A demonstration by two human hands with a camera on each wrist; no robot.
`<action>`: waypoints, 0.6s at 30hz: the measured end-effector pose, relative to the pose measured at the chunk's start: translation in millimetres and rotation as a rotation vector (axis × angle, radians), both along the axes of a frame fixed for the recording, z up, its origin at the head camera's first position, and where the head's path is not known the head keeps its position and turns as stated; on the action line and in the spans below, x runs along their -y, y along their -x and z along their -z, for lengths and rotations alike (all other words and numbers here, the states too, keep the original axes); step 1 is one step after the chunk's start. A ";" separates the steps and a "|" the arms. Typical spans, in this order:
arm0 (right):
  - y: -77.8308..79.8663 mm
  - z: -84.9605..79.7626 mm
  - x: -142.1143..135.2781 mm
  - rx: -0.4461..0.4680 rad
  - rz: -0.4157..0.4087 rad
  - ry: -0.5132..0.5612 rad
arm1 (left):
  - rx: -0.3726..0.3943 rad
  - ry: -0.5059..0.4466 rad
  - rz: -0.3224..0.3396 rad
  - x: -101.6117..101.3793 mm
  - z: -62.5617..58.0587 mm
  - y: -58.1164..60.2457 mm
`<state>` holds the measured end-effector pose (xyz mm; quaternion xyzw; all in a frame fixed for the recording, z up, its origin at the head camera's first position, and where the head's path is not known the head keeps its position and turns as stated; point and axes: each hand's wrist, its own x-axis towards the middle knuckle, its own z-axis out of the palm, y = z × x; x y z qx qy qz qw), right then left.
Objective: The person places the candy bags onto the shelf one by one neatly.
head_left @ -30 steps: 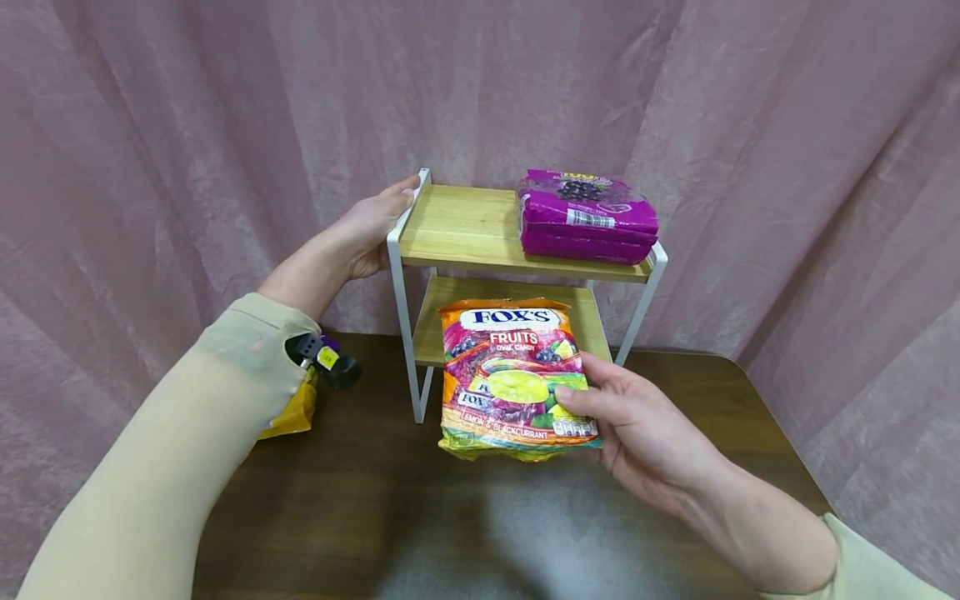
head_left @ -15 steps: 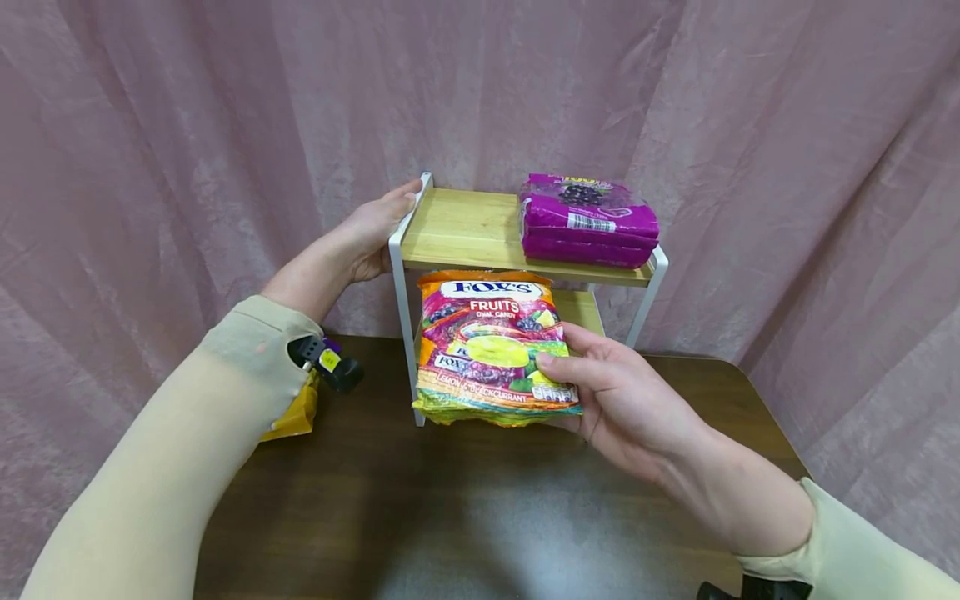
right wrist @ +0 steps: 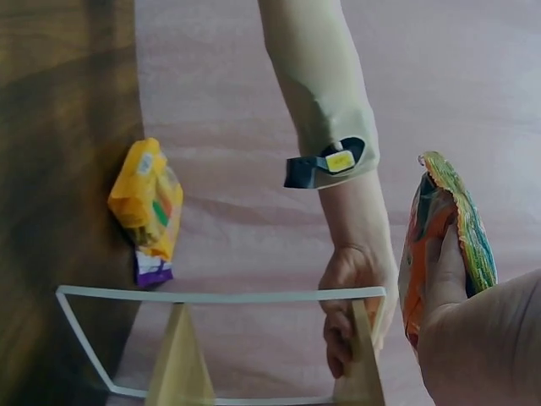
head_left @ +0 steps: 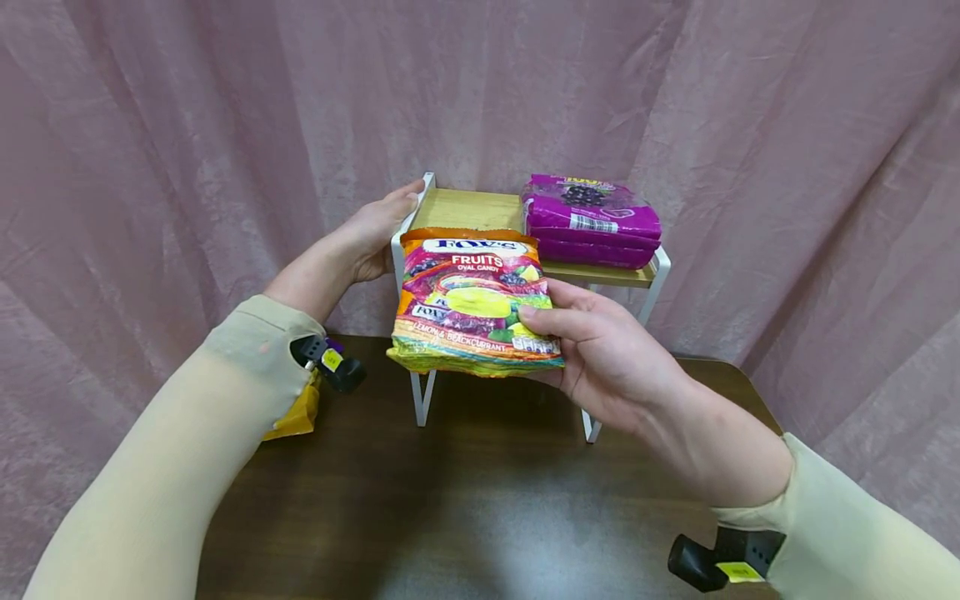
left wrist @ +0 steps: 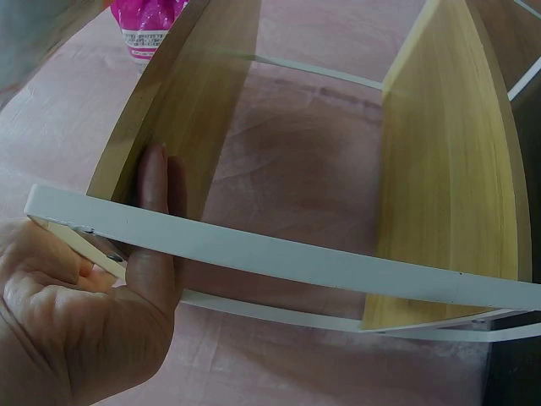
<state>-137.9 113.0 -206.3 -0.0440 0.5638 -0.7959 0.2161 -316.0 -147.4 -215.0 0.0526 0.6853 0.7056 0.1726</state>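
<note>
My right hand (head_left: 622, 358) pinches a bag of Fox's fruit candy (head_left: 476, 308) by its right side, thumb on the printed front. The bag is tilted and held in front of the top board of a small two-tier shelf (head_left: 472, 208), hiding part of that board and the lower tier. At the shelf's upper left end my left hand (head_left: 375, 233) grips the white metal side frame; in the left wrist view, a digit (left wrist: 154, 182) reaches under the wooden board. A purple pack with a grape picture (head_left: 592, 221) lies on the top board's right half.
A yellow pack with a purple end (right wrist: 148, 207) lies on the dark wooden table (head_left: 465, 508), left of the shelf and partly behind my left forearm in the head view. A pink curtain (head_left: 480, 92) hangs close behind the shelf.
My right hand has raised the candy bag and carried it slightly left, from in front of the lower tier to the height of the top board. My left hand stays on the frame.
</note>
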 end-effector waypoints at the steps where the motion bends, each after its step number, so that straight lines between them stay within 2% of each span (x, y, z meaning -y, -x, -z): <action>1: 1.1 -2.5 1.8 -0.001 0.008 -0.001 | 0.003 -0.010 0.006 0.2 -0.2 -0.1; 7: 9.3 -16.8 9.9 -0.017 0.062 0.001 | 0.023 -0.072 0.013 0.7 -0.8 0.0; 15: 25.8 -34.9 16.0 -0.034 0.099 0.028 | -0.037 -0.129 0.022 0.4 1.1 1.3; 18: 31.3 -44.6 18.6 -0.033 0.114 0.035 | -0.030 -0.164 0.009 2.8 1.3 0.5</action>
